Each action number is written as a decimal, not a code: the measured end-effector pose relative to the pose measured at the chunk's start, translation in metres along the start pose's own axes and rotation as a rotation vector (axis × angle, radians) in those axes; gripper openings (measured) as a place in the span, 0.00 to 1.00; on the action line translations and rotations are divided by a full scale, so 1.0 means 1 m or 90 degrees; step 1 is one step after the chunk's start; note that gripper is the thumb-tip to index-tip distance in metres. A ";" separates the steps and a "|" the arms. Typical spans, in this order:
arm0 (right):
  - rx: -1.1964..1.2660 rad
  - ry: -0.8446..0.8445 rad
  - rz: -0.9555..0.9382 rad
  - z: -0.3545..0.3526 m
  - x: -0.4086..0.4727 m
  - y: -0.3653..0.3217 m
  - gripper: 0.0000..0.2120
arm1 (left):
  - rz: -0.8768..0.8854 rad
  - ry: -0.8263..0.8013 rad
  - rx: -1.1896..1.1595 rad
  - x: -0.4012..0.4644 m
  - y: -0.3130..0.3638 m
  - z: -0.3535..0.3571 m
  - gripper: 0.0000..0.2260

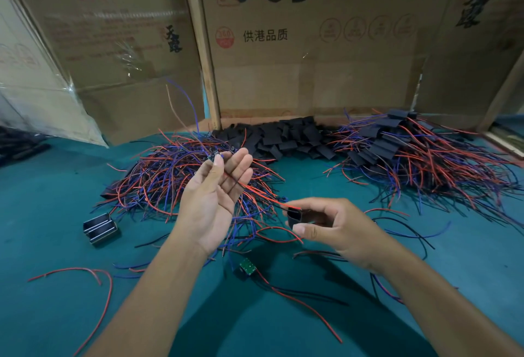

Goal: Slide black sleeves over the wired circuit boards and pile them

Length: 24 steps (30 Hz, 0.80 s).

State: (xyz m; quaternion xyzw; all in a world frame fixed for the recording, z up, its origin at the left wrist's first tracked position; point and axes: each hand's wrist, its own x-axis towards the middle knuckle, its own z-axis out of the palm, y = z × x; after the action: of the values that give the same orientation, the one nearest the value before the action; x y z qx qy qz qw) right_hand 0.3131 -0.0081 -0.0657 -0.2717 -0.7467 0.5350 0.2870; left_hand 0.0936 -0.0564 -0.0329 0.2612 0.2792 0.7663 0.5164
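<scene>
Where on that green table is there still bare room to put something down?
Bare green cloth lies left of the unsleeved red-and-blue wire heap, and near right beyond the right hand. The back is crowded: black sleeves, sleeved pile.

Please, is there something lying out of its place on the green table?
Yes. One green circuit board with its wires lies alone on the table, apart from the left wire pile and the sleeved pile. A loose red wire and a small metal part also lie by themselves.
</scene>
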 end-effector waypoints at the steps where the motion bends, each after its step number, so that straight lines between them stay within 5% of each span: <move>1: 0.003 0.000 -0.001 0.000 0.000 0.000 0.17 | 0.001 0.000 0.003 0.000 0.000 0.000 0.08; 13: -0.035 0.012 0.007 -0.002 -0.002 -0.004 0.14 | 0.021 -0.053 0.073 -0.004 -0.005 0.002 0.07; 24: -0.268 0.035 -0.032 0.000 -0.001 -0.008 0.20 | 0.031 -0.095 0.120 -0.012 -0.012 0.012 0.06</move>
State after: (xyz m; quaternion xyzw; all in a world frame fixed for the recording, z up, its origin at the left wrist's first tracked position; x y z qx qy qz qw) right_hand 0.3128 -0.0114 -0.0586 -0.3217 -0.8403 0.3523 0.2573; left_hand 0.1133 -0.0625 -0.0344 0.3721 0.3044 0.7273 0.4899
